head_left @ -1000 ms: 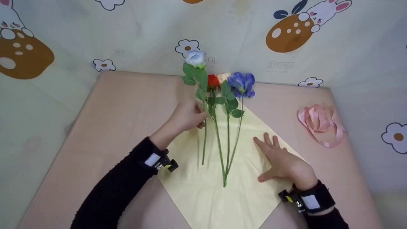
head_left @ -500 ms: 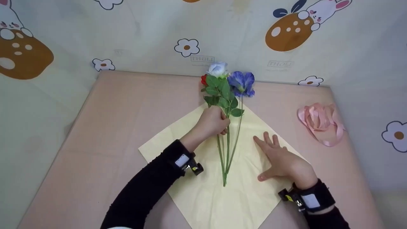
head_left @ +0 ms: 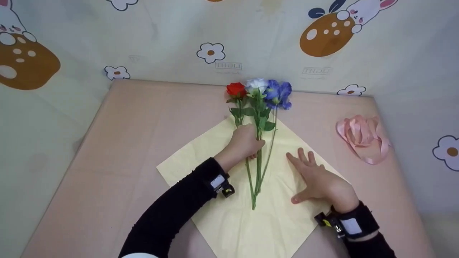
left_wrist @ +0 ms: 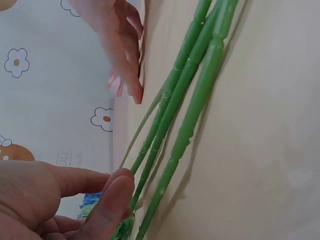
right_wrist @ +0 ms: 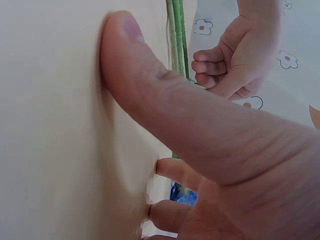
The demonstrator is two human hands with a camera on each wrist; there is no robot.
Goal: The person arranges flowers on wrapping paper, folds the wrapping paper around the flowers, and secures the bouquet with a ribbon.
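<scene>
Left hand: the left hand [head_left: 245, 139] pinches the green stem of the white flower [head_left: 256, 85] with its thumb and finger.
Right hand: the right hand [head_left: 321, 182] lies on the yellow paper [head_left: 272, 225] with its fingers spread wide, holding nothing.
Flowers: the red flower [head_left: 236, 89] is on the left, the white one is in the middle, and the blue flower [head_left: 279, 94] is on the right, touching the white one. Their tops poke past the far corner of the paper, near the table's back edge.
Stems: the long green stems [left_wrist: 196, 100] lie over the paper and come close together at the bottom.
Ribbon: a loose pile of pink ribbon [head_left: 358, 132] sits to the right, on the pink table [head_left: 125, 136].
Wall: the pale sheet [head_left: 172, 43] behind has bunny and flower pictures.
</scene>
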